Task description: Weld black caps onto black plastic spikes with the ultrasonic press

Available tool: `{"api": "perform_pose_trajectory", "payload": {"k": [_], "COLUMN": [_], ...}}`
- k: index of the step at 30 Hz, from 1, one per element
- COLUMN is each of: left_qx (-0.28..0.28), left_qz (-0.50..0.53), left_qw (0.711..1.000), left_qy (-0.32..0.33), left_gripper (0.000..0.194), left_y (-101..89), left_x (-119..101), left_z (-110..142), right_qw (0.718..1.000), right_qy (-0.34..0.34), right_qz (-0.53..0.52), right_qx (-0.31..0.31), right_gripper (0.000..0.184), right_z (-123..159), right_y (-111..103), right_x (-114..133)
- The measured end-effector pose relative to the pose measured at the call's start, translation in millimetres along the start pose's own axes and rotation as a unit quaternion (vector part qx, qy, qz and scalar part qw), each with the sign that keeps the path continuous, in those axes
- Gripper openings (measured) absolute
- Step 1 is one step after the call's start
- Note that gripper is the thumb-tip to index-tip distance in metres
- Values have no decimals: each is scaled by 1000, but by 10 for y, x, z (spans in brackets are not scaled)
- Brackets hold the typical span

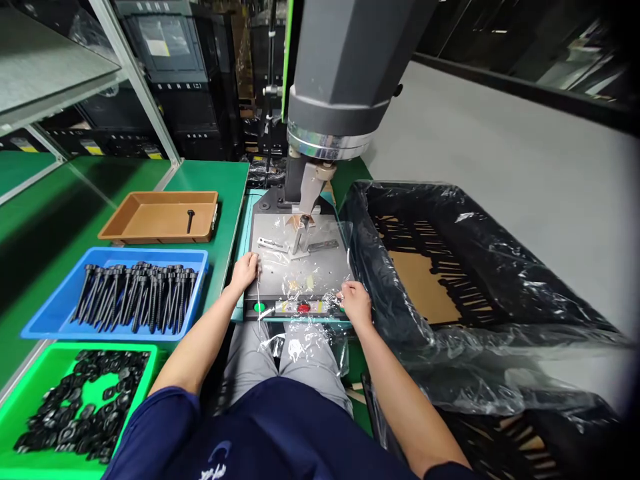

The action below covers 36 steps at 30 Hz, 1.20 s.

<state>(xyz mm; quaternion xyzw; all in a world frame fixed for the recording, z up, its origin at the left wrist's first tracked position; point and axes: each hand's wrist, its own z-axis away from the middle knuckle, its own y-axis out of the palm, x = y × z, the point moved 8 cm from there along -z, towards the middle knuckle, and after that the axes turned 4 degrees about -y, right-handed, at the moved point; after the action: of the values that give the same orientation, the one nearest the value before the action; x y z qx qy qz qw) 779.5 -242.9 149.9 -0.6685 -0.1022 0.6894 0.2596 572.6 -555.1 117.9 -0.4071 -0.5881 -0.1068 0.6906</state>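
Note:
A clear plastic sheet [296, 349], perhaps a bag, stretches over the front of the machine's grey metal plate [273, 280] and hangs down over my lap. At the plate's left edge, my left hand [245, 270] is closed on one side of the plastic. My right hand [357, 303] pinches the other side near the front right corner. Above the plate stands a large grey machine head [337, 87] with a pale metal horn [311, 189] pointing down at a small fixture [300, 240]. Through the plastic, a red button [303, 308] and a green button [259, 307] show.
On the left are a brown tray [143, 235] with one black bolt-like part [190, 221], a blue tray [35, 327] of long black parts and a green tray [145, 400] of small black rings. To the right, a black-lined crate [415, 303] holds rows of black parts and cardboard.

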Motion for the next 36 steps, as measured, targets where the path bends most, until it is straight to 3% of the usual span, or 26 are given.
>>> {"api": "perform_pose_trajectory", "payload": {"k": [3, 7, 10, 13, 15, 19, 23, 27, 32, 36], "left_qx": [-55, -152, -101, -67, -59, -42, -36, -65, -93, -109], "left_qz": [-1, -29, -85, -159, -196, -230, -208, -164, -211, -241], "left_qw": [998, 988, 991, 984, 978, 971, 976, 983, 971, 962], "left_qy": [-16, -12, 10, 35, 46, 57, 52, 43, 66, 69], "left_gripper": [34, 30, 32, 45, 48, 43, 27, 18, 37, 33], "left_y": [-156, -323, -141, 51, 130, 205, 201, 126, 206, 360], "left_x": [77, 238, 343, 398, 418, 478, 543, 503, 428, 518], "left_z": [195, 853, 1386, 1712, 1762, 1627, 1525, 1582, 1663, 1623], "right_qw": [1000, 1000, 1000, 1000, 1000, 999, 1000, 1000, 1000, 999], "right_qy": [4, 8, 15, 19, 17, 14, 15, 15, 21, 20], "right_qz": [12, 22, 19, 14, 16, 22, 7, 5, 10, 15], "right_qx": [-12, -16, -12, -13, -16, -19, -15, -18, -19, -21], "right_gripper": [36, 34, 32, 30, 30, 32, 33, 34, 32, 28], "right_z": [-14, -10, -20, -36, -43, -46, -50, -54, -40, -37], "right_y": [-35, -46, -29, -17, -16, -20, -15, -19, -24, -27], "right_x": [-17, -62, -132, -189, -201, -187, -178, -175, -148, -130]}}
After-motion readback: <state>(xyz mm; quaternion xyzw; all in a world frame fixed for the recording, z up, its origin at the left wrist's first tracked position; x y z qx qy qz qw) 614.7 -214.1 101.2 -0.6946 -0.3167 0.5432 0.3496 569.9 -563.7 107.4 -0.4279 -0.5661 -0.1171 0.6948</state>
